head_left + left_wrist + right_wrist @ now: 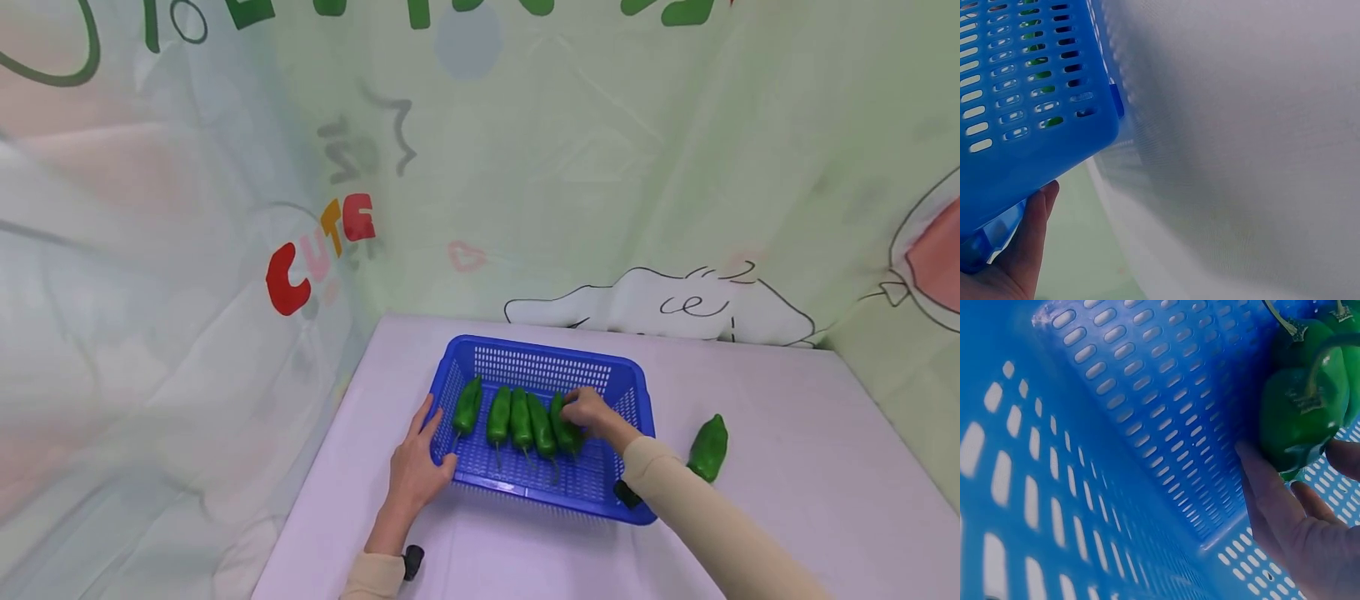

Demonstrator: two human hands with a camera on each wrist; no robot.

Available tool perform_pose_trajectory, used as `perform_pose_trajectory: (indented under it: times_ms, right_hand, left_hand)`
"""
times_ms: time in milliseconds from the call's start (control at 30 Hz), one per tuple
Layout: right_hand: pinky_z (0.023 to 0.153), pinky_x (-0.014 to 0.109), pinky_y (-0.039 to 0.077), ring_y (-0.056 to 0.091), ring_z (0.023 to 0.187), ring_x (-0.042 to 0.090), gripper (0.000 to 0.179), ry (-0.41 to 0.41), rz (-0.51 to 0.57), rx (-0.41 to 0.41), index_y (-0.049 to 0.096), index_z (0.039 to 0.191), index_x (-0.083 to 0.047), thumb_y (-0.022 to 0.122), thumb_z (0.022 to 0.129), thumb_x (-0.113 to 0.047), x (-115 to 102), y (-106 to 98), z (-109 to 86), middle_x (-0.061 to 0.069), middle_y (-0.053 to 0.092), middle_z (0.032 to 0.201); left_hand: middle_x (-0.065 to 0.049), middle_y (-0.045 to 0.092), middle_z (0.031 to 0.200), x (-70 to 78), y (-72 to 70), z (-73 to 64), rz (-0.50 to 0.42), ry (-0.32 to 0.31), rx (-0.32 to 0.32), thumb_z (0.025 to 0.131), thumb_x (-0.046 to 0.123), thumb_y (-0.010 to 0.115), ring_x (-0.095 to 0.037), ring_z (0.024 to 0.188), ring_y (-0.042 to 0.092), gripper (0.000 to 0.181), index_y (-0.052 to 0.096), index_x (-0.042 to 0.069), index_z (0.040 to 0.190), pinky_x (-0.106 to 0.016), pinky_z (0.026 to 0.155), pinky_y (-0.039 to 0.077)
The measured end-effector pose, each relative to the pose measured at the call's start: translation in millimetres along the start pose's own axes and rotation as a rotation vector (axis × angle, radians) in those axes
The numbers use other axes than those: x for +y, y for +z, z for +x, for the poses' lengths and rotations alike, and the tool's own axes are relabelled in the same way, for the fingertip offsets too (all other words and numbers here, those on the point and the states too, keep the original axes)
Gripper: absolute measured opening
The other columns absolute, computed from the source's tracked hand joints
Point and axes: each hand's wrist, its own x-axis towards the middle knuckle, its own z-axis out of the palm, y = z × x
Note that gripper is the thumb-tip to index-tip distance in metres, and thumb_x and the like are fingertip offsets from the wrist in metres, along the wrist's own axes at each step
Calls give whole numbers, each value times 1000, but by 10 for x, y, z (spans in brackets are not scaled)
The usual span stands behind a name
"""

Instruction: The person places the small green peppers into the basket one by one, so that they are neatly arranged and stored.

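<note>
A blue plastic basket (525,492) with slotted walls stands on the table, and several long green peppers (520,417) lie side by side in it. My right hand (588,411) reaches inside and holds the rightmost pepper (567,433). The right wrist view shows its fingers (1272,500) against the near end of that pepper (1300,419), beside its stem. My left hand (416,467) grips the basket's front left corner. From the left wrist, its fingers (1038,215) lie along the outside of the basket wall (1035,156).
Another green pepper (708,448) lies on the white tabletop (802,467) to the right of the basket, partly behind the right sleeve. Printed cloth walls (525,167) enclose the table at the back and both sides.
</note>
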Motion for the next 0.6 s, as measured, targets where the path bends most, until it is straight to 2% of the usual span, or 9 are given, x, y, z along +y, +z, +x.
perform_pose_trajectory:
  times_ms: [133, 233, 367, 600]
  right_hand:
    - [87, 61, 49, 53, 117, 54, 54, 27, -56, 8, 42, 134, 18, 56, 84, 3, 3, 16, 42, 39, 50, 127]
    - [86, 62, 49, 52, 118, 54, 54, 31, -76, 11, 42, 133, 19, 58, 84, 2, -2, 7, 55, 40, 49, 128]
    - [83, 61, 51, 52, 117, 55, 56, 45, -87, 33, 42, 132, 20, 59, 81, 3, -1, -9, 63, 41, 48, 128]
    - [78, 57, 54, 57, 110, 53, 54, 36, -83, 74, 44, 126, 22, 59, 77, 7, 20, 36, 83, 41, 51, 122]
  left_hand:
    - [-6, 35, 157, -12, 4, 16, -10, 7, 1, 72, 16, 65, -9, 53, 35, 69, 55, 0, 139, -24, 47, 31]
    - [-6, 35, 158, -10, 0, 25, -6, 3, -4, 73, 16, 65, -8, 52, 32, 69, 54, 1, 139, -25, 48, 31]
    - [-6, 34, 158, -5, -7, 25, 7, -7, -11, 74, 16, 66, -9, 54, 37, 69, 54, 1, 140, -24, 50, 32]
    - [-7, 34, 158, 4, -10, 17, 7, -1, -10, 73, 16, 67, -16, 70, 55, 69, 54, 0, 139, -24, 53, 37]
